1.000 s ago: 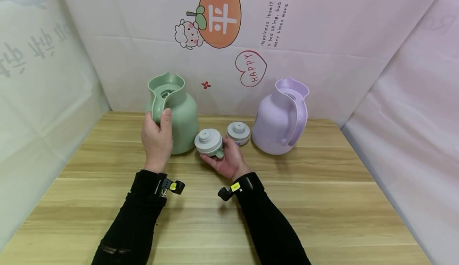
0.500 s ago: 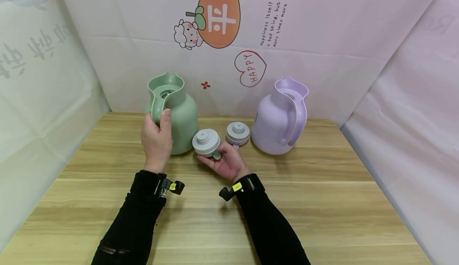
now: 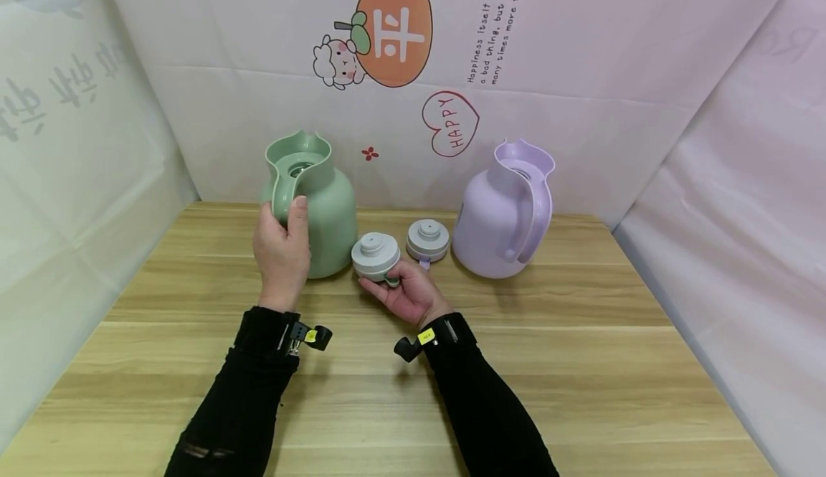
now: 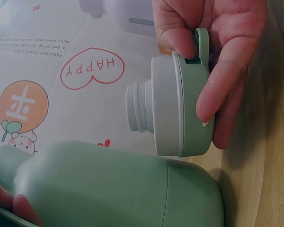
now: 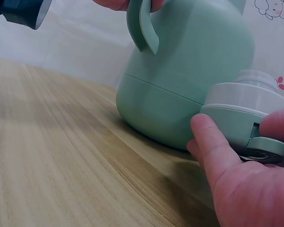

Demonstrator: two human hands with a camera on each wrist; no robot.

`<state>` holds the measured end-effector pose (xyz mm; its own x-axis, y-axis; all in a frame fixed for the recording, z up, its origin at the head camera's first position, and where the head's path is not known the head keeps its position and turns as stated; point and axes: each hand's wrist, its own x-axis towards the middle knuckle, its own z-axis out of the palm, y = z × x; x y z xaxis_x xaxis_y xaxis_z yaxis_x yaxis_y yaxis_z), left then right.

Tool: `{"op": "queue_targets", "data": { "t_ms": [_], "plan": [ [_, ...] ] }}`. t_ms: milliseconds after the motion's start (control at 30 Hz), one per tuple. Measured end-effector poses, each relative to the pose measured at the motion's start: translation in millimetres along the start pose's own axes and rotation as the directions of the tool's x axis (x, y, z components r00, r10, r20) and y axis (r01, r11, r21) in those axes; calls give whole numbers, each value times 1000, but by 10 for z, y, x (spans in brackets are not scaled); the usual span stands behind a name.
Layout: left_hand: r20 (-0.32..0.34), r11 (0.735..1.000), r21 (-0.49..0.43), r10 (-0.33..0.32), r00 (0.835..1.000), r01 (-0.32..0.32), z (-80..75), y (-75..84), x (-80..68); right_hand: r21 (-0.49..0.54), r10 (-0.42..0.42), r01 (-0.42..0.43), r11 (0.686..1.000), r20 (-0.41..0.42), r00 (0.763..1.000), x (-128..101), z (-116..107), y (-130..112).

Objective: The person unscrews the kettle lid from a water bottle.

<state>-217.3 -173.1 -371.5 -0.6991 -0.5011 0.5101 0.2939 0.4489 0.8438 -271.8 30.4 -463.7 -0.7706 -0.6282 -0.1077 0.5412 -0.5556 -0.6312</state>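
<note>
My left hand [image 3: 282, 254] grips the handle of the green thermos jug [image 3: 332, 211], which stands upright on the table with its mouth uncovered. To the right of that jug, my right hand [image 3: 413, 294] holds a grey-and-green jug lid [image 3: 376, 254] upside down, its grey stopper end up. In the left wrist view, fingers reach under the green side of the lid [image 4: 195, 104] and the thumb is by its small loop. The right wrist view shows the lid just off the table, close to the jug's side. A second lid [image 3: 428, 239], grey with a purple tab, sits behind my right hand.
A purple thermos jug [image 3: 493, 226] stands at the right, its handle towards the right front. The wooden table [image 3: 361, 405] meets a printed white cloth [image 3: 581, 54] at the back, with more cloth on both sides.
The lid in my right hand shifted slightly left, then back a little to the right, with its tilt changing. My left hand and the green jug have not visibly moved.
</note>
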Motion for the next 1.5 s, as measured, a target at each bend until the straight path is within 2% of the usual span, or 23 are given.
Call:
{"op": "queue_targets", "data": {
  "t_ms": [300,467,633,867,1300,1500],
  "plan": [
    [8,1000,2,-1,1000,1,-11,-10,2,5,-24,25,1000,-112,993,21,7,30],
    [10,1000,-10,-1,1000,1,-11,-27,12,-49,-43,34,998,-202,978,43,39,40],
    [12,1000,-28,-5,1000,5,-3,-31,11,-93,-51,23,995,-309,950,89,91,34],
    [9,999,-39,3,1000,-2,6,-19,10,-144,-64,1,990,-435,898,163,153,7],
    [10,999,-42,-4,1000,4,4,-11,4,-183,-85,-18,983,-539,838,255,242,-19],
    [10,999,-44,-4,1000,4,-1,-6,9,-309,-113,-97,946,-597,794,289,253,-12]
  ]
}}
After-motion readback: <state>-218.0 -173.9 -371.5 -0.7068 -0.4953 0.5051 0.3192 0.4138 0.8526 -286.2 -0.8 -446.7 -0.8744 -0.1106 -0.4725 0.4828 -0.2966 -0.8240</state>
